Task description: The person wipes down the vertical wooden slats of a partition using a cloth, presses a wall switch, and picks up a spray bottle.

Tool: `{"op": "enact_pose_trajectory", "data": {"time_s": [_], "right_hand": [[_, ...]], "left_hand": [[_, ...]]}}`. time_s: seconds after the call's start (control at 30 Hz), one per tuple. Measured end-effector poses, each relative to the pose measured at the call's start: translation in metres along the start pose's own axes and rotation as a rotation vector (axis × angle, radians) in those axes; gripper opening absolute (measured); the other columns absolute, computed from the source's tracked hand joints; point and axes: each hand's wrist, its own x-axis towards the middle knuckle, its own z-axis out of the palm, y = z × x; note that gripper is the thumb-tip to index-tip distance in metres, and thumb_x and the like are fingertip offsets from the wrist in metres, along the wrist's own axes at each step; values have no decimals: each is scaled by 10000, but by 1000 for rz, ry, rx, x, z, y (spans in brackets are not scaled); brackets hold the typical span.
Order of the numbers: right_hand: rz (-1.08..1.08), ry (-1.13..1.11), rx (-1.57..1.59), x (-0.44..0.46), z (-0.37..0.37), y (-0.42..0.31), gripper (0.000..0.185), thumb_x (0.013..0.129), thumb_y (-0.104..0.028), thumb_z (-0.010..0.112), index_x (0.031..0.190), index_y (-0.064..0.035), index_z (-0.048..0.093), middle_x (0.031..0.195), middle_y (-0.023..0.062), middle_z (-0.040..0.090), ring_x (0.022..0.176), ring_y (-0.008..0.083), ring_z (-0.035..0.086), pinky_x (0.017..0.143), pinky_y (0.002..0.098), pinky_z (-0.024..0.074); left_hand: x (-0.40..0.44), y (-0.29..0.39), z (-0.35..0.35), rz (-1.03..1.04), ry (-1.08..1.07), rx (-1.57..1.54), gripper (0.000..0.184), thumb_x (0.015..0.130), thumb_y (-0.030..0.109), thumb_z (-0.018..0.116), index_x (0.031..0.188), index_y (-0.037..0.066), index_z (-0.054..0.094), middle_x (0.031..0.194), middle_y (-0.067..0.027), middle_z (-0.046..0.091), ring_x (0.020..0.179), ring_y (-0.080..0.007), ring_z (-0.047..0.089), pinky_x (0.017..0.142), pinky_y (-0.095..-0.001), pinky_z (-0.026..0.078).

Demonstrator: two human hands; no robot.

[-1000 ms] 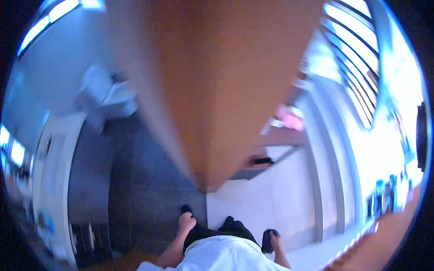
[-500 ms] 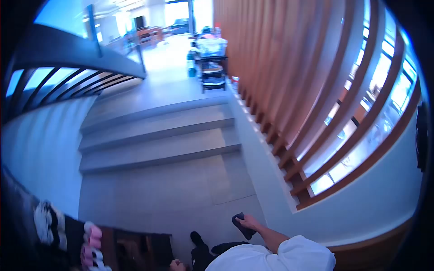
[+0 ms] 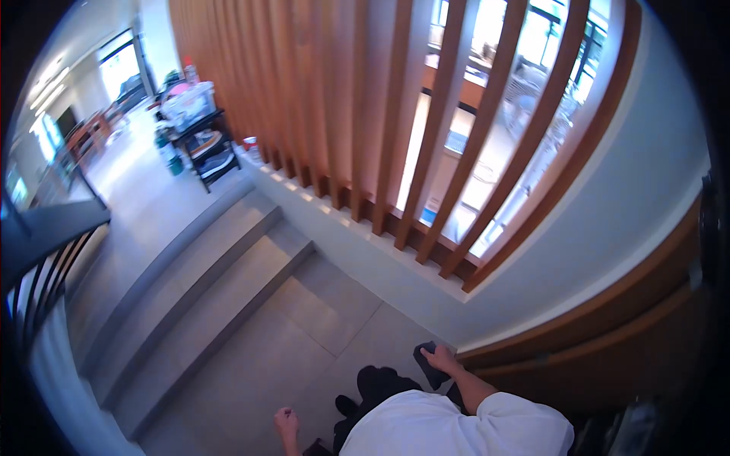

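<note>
My right hand (image 3: 441, 359) is wrapped round a dark, flat, soft-looking object (image 3: 430, 368) and hangs low beside my body, near the base of the white wall. My left hand (image 3: 286, 419) hangs over the tiled floor on the other side of my body, its fingers curled in; whether anything small is inside cannot be made out. Between the two hands are my white shirt (image 3: 414, 425) and dark trousers (image 3: 380, 384).
Shallow steps (image 3: 220, 285) rise ahead to the left. Slatted wooden screen (image 3: 342, 114) stands on a low white wall (image 3: 365, 251). A loaded rack (image 3: 209, 156) is above the steps; a dark railing (image 3: 57, 266) is far left, a brown wooden door (image 3: 608, 357) right.
The view has turned right, away from the wood edge and then the shoe-lined rack. The steps now lie to the left. The dark object stays in my right hand.
</note>
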Motion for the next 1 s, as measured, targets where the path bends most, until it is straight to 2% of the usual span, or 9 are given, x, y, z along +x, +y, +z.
{"op": "enact_pose_trajectory", "data": {"time_s": [0.17, 0.37, 0.53, 0.63, 0.7, 0.73, 0.8, 0.9, 1.0], "right_hand": [[221, 64, 138, -3, 13, 3, 746, 851, -596, 626, 1062, 118, 653, 1091, 347, 637, 1072, 468, 617, 930, 488, 495], [151, 290, 303, 81, 44, -27, 641, 876, -558, 610, 970, 71, 692, 951, 332, 659, 980, 472, 642, 842, 488, 518], [137, 184, 385, 148, -18, -112, 567, 891, -524, 606, 945, 32, 703, 921, 306, 667, 919, 466, 646, 792, 477, 519], [-22, 101, 404, 163, -64, -164, 582, 890, -542, 612, 966, 28, 703, 871, 251, 697, 827, 397, 682, 744, 423, 533], [32, -109, 757, 137, -118, -218, 603, 876, -590, 628, 1003, -7, 713, 860, 138, 717, 802, 253, 679, 757, 351, 524], [46, -98, 770, 138, -119, -228, 603, 876, -590, 628, 1003, -7, 713, 860, 138, 717, 802, 253, 679, 757, 351, 524], [-166, -39, 1122, 135, -114, -243, 530, 893, -535, 658, 1041, -29, 714, 875, 42, 704, 820, 132, 628, 760, 296, 506], [-69, 61, 1172, 129, -94, -254, 411, 928, -432, 662, 1056, -47, 720, 901, 20, 703, 846, 108, 612, 769, 286, 505], [-22, 241, 1121, 125, -121, -267, 379, 930, -399, 664, 1061, -48, 720, 890, 48, 710, 833, 124, 624, 769, 298, 511]], "left_hand": [[96, 88, 4, 82, -177, 56, 232, 807, 67, 607, 973, -75, 684, 860, -197, 721, 727, -251, 709, 671, -360, 557], [198, 163, 71, 324, -236, 291, 263, 797, 35, 575, 1011, -73, 684, 853, -182, 720, 734, -243, 713, 683, -352, 560], [198, 275, 103, 157, -616, 41, 263, 820, 79, 640, 1027, -81, 672, 909, -170, 719, 812, -209, 710, 733, -326, 558], [202, 351, 131, 179, -824, -53, 394, 872, 198, 677, 1163, -60, 618, 1025, -150, 701, 884, -209, 698, 733, -320, 547], [196, 410, 147, 187, -902, -75, 438, 898, 245, 679, 1213, -48, 598, 1065, -145, 692, 908, -216, 696, 721, -333, 546], [195, 434, 155, 196, -1037, -208, 467, 896, 274, 688, 1228, -39, 590, 1076, -128, 687, 939, -211, 681, 766, -337, 537], [200, 454, 171, 202, -1194, -325, 496, 895, 304, 698, 1243, -31, 583, 1086, -110, 682, 970, -205, 666, 811, -341, 527], [195, 500, 187, 336, -1368, -311, 317, 849, 151, 740, 1108, 0, 640, 974, -8, 659, 897, -106, 585, 843, -266, 465], [202, 536, 194, 391, -1450, -269, 258, 838, 79, 735, 1069, 5, 648, 967, -4, 660, 903, -100, 588, 837, -260, 466]]}}
